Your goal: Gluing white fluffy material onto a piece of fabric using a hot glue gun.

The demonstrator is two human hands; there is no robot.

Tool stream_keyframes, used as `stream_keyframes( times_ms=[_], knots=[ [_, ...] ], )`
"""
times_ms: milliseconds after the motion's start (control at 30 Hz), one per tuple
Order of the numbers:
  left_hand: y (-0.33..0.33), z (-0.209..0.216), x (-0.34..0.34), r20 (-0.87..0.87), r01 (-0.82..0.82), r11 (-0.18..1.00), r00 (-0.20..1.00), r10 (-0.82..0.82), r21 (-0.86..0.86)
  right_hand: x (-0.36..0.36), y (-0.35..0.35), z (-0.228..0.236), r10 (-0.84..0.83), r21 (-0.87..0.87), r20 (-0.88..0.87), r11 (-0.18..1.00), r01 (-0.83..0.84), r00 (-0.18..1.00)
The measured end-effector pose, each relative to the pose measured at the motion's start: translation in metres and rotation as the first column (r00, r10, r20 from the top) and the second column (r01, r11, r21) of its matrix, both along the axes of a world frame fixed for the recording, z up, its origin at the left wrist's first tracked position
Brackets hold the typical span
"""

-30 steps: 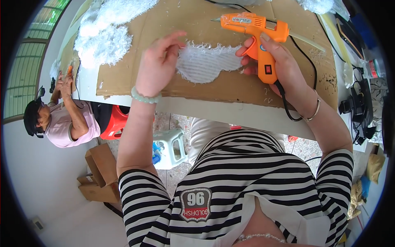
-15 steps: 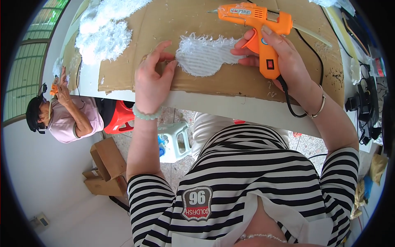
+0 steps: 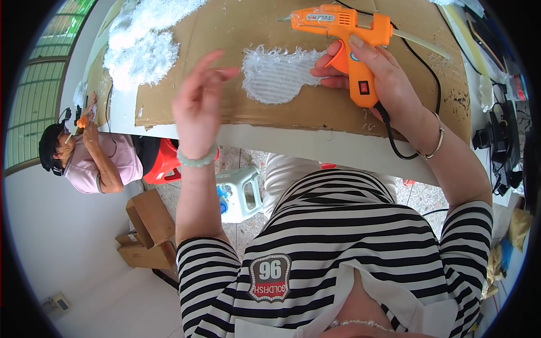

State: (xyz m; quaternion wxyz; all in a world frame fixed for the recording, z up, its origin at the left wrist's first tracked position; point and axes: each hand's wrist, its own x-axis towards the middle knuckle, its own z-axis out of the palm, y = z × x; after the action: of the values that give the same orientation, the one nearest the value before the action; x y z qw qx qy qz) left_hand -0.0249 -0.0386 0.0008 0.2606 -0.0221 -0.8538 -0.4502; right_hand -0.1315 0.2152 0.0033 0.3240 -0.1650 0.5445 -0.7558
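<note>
Clasping an orange glue gun, right grip wrapped round its handle.
Left grip blurred, fingers loosely spread, nothing held; white fluffy cutout flat between both grips, on cardboard over the tabletop. White fluff heap beyond left grip; black cord looping just below right grip, near the wrist.

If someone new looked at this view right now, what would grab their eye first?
Probably the bright orange glue gun, held upper right of centre in the right grip, its nozzle pointing left. Next, perhaps, the glaring white fluffy pile at upper left, then the fuzzy white piece lying on brown cardboard, below the gun's barrel in the picture.
</note>
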Motion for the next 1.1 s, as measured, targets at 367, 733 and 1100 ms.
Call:
stream_keyframes(
  times_ms=[367, 733, 1100],
  knots=[
    [0.003, -0.017, 0.029, 0.146, -0.27, 0.94, 0.942, 0.303, -0.21, 0.001, 0.0, 0.001, 0.013, 0.007, -0.011, 1.0, -0.013, 1.0],
    [0.019, -0.017, 0.024, -0.038, -0.236, 0.804, 0.966, 0.257, -0.546, 0.004, 0.006, 0.013, 0.28, 0.225, -0.168, 0.944, -0.24, 0.945],
    [0.016, -0.019, 0.016, -0.037, -0.214, 0.857, 0.974, 0.223, -0.47, 0.012, -0.015, 0.024, 0.396, 0.378, -0.117, 0.866, -0.328, 0.911]
  ],
)
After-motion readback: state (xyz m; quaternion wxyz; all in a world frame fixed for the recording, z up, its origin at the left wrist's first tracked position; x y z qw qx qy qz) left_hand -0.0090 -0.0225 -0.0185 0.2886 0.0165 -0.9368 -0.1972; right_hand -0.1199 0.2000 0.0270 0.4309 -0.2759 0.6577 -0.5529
